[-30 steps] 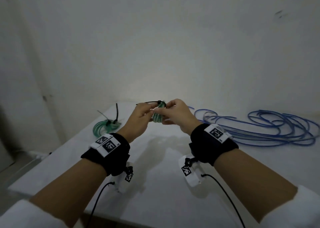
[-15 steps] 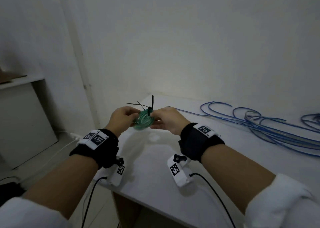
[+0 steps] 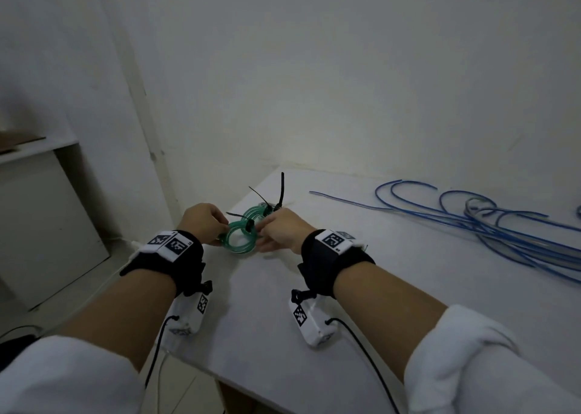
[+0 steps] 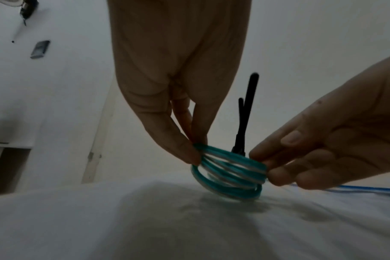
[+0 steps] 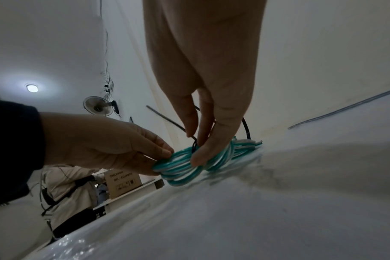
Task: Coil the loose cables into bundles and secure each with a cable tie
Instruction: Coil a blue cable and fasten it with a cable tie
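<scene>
Setting down the tied coil

My left hand (image 3: 204,221) and right hand (image 3: 284,229) pinched the small green-and-white cable coil (image 3: 240,240) at the white table's (image 3: 408,287) corner; released there, I judged it could tip off.

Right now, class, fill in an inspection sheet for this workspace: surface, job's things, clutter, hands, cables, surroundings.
Surface: white table.
Job's things: green cable coil bound with a black cable tie; second green coil behind it, also tied.
Clutter: nothing seen.
Hands: left hand pinches the coil's left side; right hand pinches its right side.
Cables: blue cables lie loose on the table's right side.
Surroundings: white wall; wall fan; cardboard box.
</scene>
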The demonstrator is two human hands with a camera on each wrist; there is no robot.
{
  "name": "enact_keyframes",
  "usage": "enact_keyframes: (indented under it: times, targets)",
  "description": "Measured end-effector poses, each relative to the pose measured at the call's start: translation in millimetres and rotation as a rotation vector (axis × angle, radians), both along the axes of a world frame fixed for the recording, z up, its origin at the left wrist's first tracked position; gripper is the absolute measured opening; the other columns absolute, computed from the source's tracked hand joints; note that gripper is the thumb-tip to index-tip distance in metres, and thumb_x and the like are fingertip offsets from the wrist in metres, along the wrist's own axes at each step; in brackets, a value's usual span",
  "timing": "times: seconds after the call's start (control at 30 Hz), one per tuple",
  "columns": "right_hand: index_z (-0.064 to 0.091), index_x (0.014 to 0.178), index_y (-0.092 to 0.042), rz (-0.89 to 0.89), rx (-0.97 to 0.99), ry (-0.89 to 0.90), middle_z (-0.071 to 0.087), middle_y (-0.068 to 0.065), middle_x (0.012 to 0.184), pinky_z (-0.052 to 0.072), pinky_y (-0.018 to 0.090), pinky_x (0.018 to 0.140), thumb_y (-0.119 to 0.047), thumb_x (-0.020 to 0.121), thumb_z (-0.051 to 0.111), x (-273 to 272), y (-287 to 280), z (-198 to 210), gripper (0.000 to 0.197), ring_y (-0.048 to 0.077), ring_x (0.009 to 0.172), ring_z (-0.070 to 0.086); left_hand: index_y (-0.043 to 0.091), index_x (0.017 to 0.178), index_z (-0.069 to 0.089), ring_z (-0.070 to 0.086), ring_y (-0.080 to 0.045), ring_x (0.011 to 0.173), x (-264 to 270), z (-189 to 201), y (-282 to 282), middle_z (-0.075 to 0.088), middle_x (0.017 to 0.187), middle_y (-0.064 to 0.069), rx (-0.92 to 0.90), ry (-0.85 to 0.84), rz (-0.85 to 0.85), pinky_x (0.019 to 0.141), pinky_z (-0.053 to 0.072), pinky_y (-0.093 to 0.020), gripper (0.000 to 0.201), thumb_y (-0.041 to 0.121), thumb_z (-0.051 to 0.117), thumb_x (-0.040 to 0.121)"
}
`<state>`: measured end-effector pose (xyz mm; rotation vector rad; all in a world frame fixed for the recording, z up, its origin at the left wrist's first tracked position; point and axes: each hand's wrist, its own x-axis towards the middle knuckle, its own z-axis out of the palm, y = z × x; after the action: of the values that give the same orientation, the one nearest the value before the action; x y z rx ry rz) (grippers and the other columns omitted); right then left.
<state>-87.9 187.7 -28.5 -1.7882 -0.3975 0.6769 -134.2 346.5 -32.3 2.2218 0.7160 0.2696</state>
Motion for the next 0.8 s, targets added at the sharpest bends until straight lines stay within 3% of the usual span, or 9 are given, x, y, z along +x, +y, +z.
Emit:
enact_keyframes:
  times: [0.07,0.13,0.23,0.43,0.6,0.73,0.8]
  targets:
    - [0.056,0.115,0.012,0.038,0.021,0.003,0.053,0.017,0.078,0.051,0.022,0.047,0.011,0.092,0.039,2.6,-2.9,-1.5,0.028,0.023,0.058,0.052,0.005,0.077,0.06,0.062,-0.025,0.075,-0.1,2.1,1.6,0.062,0.086,-0.014,0.049,0.049,-0.013,0.049,0.056,-0.028,0.007,0.004,0.067,0.081]
    - [0.058,0.111,0.007,0.074,0.002,-0.043,0.057,0.017,0.085,0.056,0.03,0.064,0.008,0.092,0.041,7.0,-9.4,-0.8,0.026,0.022,0.065,0.057,0.006,0.085,0.064,0.062,-0.027,0.081,-0.8,7.9,2.2,0.063,0.087,-0.013,0.143,0.046,-0.018,0.063,0.055,-0.033,0.004,0.011,0.064,0.084]
    - [0.06,0.102,0.002,0.077,-0.007,-0.106,0.058,0.013,0.082,0.055,0.037,0.073,0.005,0.091,0.045,18.0,-27.7,6.6,0.02,0.023,0.07,0.06,0.01,0.088,0.064,0.064,-0.029,0.088,-1.3,24.1,-0.3,0.067,0.095,-0.014,0.126,-0.124,-0.006,0.079,0.054,-0.038,0.005,0.013,0.06,0.086]
    - [0.06,0.098,0.001,-0.006,-0.034,-0.233,0.059,0.01,0.082,0.055,0.034,0.068,0.0,0.09,0.049,41.9,-97.6,39.4,0.014,0.021,0.069,0.062,0.015,0.09,0.064,0.065,-0.022,0.086,9.4,78.3,-46.9,0.068,0.089,-0.007,0.149,-0.364,-0.161,0.083,0.052,-0.037,0.006,0.016,0.059,0.087]
    - [0.061,0.096,-0.003,-0.112,-0.137,-0.326,0.06,0.008,0.08,0.054,0.033,0.068,-0.004,0.088,0.054,59.0,-184.9,52.3,0.01,0.021,0.071,0.062,0.009,0.093,0.063,0.065,-0.017,0.08,38.9,97.0,-128.0,0.067,0.091,-0.007,0.086,-0.353,-0.402,0.074,0.054,-0.032,0.009,0.015,0.06,0.086]
    - [0.063,0.089,-0.007,-0.204,-0.348,-0.421,0.062,0.007,0.077,0.051,0.029,0.062,-0.011,0.087,0.061,68.3,-267.3,48.2,0.005,0.019,0.07,0.062,0.01,0.092,0.063,0.063,-0.017,0.078,64.1,91.6,-201.9,0.065,0.084,-0.003,0.115,-0.296,-0.593,0.064,0.052,-0.023,0.007,0.013,0.06,0.086]
    - [0.063,0.086,-0.008,-0.242,-0.453,-0.457,0.062,0.01,0.076,0.049,0.027,0.059,-0.011,0.085,0.064,69.3,-307.1,44.5,0.003,0.022,0.071,0.06,0.013,0.088,0.063,0.065,-0.021,0.082,77.5,85.2,-236.6,0.067,0.084,-0.007,0.127,-0.259,-0.685,0.068,0.054,-0.031,0.004,0.015,0.061,0.086]
